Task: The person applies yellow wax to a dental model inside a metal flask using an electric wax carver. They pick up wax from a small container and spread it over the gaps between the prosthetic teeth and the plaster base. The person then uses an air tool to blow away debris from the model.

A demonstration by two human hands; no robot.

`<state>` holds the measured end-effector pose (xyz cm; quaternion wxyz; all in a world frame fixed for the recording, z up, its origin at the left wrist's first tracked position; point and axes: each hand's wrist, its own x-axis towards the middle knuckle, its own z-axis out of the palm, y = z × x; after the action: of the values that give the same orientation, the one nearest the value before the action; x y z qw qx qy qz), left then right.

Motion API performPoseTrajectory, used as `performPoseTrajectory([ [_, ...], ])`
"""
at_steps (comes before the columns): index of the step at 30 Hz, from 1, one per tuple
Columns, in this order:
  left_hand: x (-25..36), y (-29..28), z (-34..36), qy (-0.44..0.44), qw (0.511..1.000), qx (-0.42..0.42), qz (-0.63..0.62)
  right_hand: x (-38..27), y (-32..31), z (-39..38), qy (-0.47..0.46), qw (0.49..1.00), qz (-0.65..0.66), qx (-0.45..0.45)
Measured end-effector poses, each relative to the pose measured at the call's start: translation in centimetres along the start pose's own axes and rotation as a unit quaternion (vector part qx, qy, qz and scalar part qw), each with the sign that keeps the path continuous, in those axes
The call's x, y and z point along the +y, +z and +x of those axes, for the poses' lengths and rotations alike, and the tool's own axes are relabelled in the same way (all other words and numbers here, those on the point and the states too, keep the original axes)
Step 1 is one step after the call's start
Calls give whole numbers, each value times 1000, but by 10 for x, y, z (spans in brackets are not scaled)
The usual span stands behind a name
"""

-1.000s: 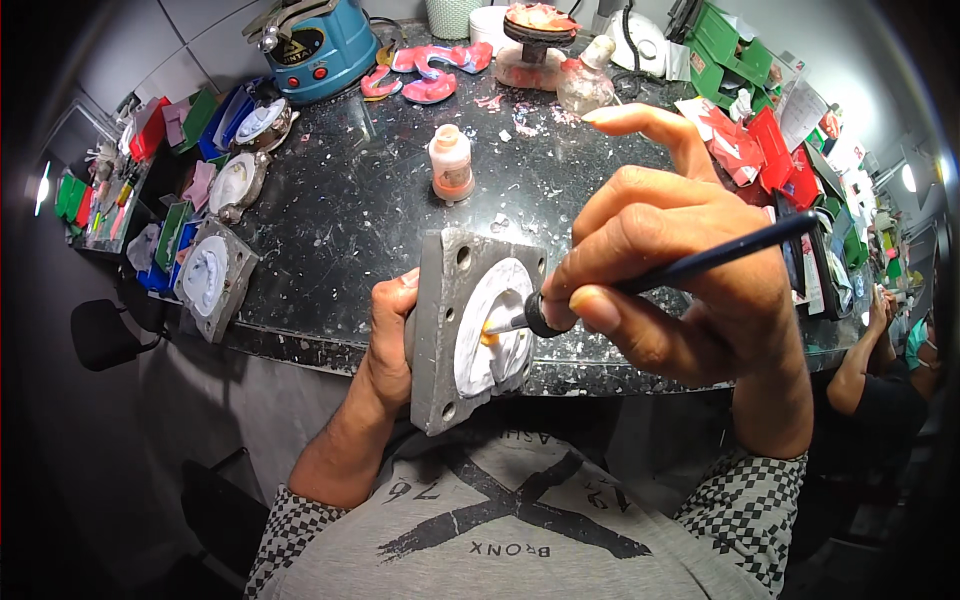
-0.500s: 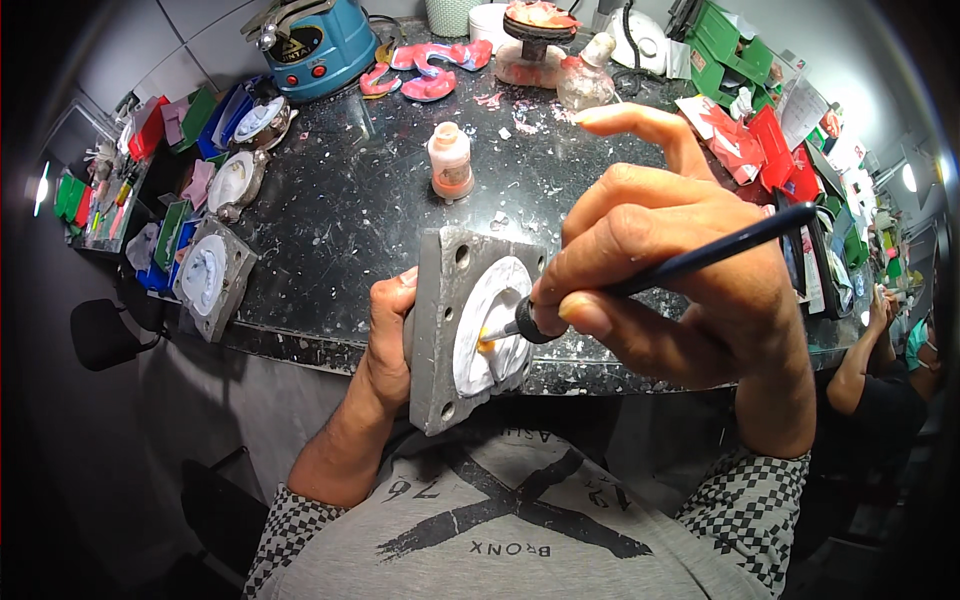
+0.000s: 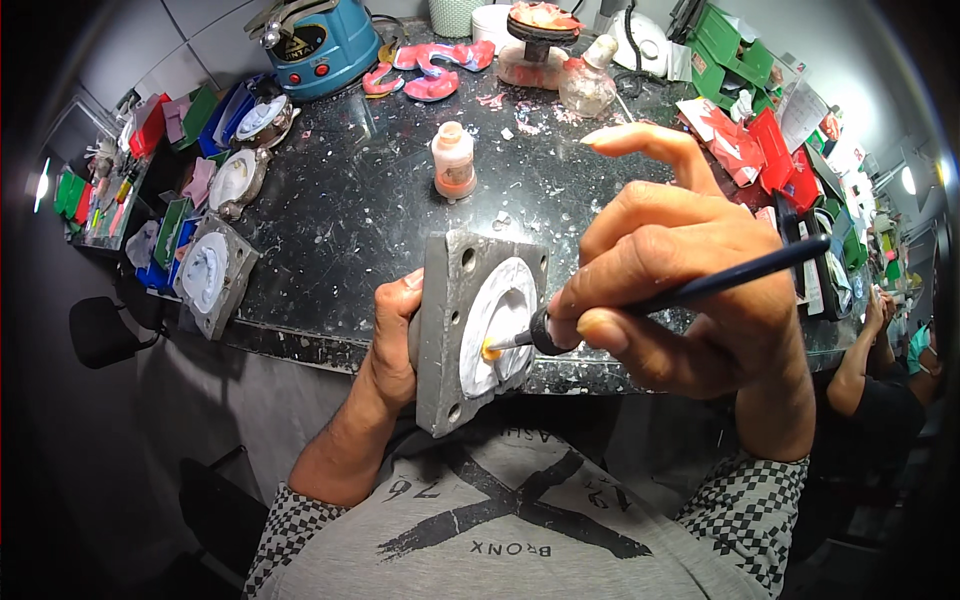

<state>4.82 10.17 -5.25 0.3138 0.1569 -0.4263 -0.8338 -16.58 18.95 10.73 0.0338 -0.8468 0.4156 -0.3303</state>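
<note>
My left hand grips the back and side of a grey metal dental flask half, tilted up above the front edge of the bench. Set in the flask is a white plaster mould with a curved hollow. In my right hand is a dark-handled brush, pinched near its black collar, the index finger lifted away or stretched out beyond the others. The brush's yellow-orange tip touches the lower part of the mould. A small bottle with pinkish liquid stands upright beyond the flask.
More plaster-filled flask halves line the left edge of the black bench. At the back are a blue machine, pink-and-blue wax pieces and a glass burner. Red and green trays crowd the right. A co-worker's arm shows at far right.
The flask has shifted slightly to the right in my left hand. My right hand and the brush have moved a little right and down, the tip still on the mould.
</note>
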Motion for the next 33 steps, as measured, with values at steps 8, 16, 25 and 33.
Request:
performPoseTrajectory([
  [8, 10, 3, -1, 10, 995, -9, 102, -3, 10, 6, -14, 1000, 10, 25],
  [16, 4, -6, -5, -6, 999, -29, 24, -12, 21, 16, -57, 997, 37, 40],
  [25, 9, 1, -2, -28, 999, -35, 16, -5, 15, 13, -36, 999, 15, 27],
  [33, 6, 5, -2, -40, 996, -36, -69, 6, 1, 0, -20, 998, -51, 7],
])
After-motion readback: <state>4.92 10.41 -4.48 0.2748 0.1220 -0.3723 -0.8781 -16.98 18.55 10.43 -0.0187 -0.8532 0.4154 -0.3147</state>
